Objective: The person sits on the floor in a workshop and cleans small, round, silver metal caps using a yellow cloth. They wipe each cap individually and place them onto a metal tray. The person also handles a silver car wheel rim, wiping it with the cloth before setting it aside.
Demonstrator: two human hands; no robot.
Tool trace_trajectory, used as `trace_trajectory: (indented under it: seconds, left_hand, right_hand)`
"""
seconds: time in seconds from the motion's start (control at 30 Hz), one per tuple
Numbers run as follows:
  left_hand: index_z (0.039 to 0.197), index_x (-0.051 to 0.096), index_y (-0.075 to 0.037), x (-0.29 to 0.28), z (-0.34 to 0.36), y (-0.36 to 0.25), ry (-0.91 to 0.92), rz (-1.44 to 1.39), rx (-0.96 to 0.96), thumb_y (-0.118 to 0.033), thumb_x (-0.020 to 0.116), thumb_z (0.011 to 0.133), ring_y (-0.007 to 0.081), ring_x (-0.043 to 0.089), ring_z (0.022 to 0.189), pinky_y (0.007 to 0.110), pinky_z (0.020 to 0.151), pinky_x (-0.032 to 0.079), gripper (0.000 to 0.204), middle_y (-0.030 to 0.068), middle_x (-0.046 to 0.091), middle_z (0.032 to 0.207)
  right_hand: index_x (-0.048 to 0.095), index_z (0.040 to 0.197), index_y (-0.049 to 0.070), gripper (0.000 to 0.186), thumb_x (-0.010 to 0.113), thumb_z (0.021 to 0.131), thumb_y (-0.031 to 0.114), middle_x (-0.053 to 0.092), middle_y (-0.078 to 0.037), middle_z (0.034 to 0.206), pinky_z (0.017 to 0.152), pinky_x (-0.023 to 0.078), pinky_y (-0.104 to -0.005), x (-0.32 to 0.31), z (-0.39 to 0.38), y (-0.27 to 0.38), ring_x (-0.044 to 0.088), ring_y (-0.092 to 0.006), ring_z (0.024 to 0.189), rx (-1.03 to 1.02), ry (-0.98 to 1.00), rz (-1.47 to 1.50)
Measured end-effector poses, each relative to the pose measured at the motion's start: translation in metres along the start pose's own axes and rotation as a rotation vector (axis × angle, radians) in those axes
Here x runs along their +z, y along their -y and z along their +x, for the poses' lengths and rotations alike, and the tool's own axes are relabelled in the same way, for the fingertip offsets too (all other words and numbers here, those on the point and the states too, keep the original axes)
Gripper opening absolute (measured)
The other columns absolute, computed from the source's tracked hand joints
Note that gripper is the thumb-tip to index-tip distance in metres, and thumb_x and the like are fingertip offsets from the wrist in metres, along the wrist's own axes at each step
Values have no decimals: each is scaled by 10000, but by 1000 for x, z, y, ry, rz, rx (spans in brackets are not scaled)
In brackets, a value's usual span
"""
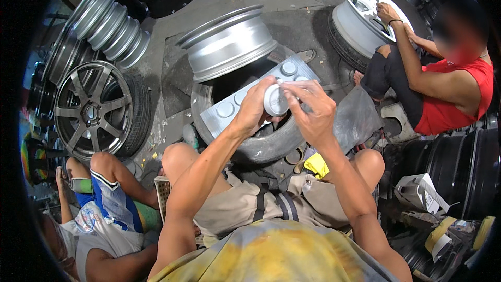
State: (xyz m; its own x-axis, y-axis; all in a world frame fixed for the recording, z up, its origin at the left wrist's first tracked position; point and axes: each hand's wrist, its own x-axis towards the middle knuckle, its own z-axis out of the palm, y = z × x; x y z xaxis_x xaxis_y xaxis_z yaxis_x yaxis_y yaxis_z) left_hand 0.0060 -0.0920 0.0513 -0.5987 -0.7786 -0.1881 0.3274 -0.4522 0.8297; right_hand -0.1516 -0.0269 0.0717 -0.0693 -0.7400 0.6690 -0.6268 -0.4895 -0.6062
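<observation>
“Two hands meet over something small. What is it?”

“One round pale cap (275, 100), in front of the person, above a silver board (215, 123) near the middle of the view. The left hand (254, 102) has its fingers closed around the cap from the left. The right hand (313, 104) has its fingertips drawn narrow at the cap's upper edge; I cannot tell whether they pinch anything.”

“Why hold it like that?”

“Presumably the left steadies it, face tilted up, so the right can work finely at the edge.”

“And the board?”

“It appears to lie across a tyre (245, 152), which probably serves as a low stand within easy reach. Round silver discs (225, 109) sit apart on it, perhaps so that each can be picked up singly. A silver wheel (229, 44) tilts just behind, over the tyre's far side.”

“Any writing?”

“On the cap's face, only faint marks; I can't tell whether they form an emblem. The dark wheel (93, 109) at left has a small badge at its hub, too small to make out. A seated person's pale shirt (88, 218) carries a coloured print, and a pale carton (419, 190) at right has dark printing on one side.”
</observation>
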Motion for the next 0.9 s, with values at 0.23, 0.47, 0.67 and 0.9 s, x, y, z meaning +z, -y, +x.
trace_trajectory:
  seconds: [0.23, 0.47, 0.67, 0.9]
  left_hand:
    - [978, 662, -76, -9, 10, 10, -168, -250, -88, -465, 483, 1078, 177, 628, 691, 303, 540, 482, 440, 61, 660, 823]
    - [1088, 655, -31, -27, 1, -1, -47, -270, -241, -462, 450, 1081, 179, 592, 673, 264, 489, 436, 477, 87, 673, 896]
    - [1176, 608, 8, -67, 21, -9, -142, -69, -277, -692, 383, 1029, 189, 629, 710, 270, 534, 492, 750, 147, 670, 997]
    - [1247, 638, 56, -97, 124, 66, -88, 415, -338, -80, 739, 928, 195, 708, 901, 298, 739, 650, 361, 142, 661, 1110]
  right_hand:
    - [777, 1084, 40, 275, 769, 816, -17, 724, -96, 1054, 788, 532, -370, 17, -17, 6, 647, -259, 886, -169, -25, -80]
    - [773, 1056, 44, 288, 756, 773, -6, 701, -71, 1043, 788, 530, -376, 0, -36, -9, 609, -291, 876, -307, 95, -224]
    - [752, 913, 11, 113, 740, 809, 54, 627, -136, 872, 761, 508, -449, -41, -70, -57, 609, -344, 836, 207, 301, -255]
    - [746, 914, 3, 111, 730, 849, 91, 653, -170, 908, 800, 526, -472, -55, -70, -57, 640, -379, 891, 402, 473, -303]
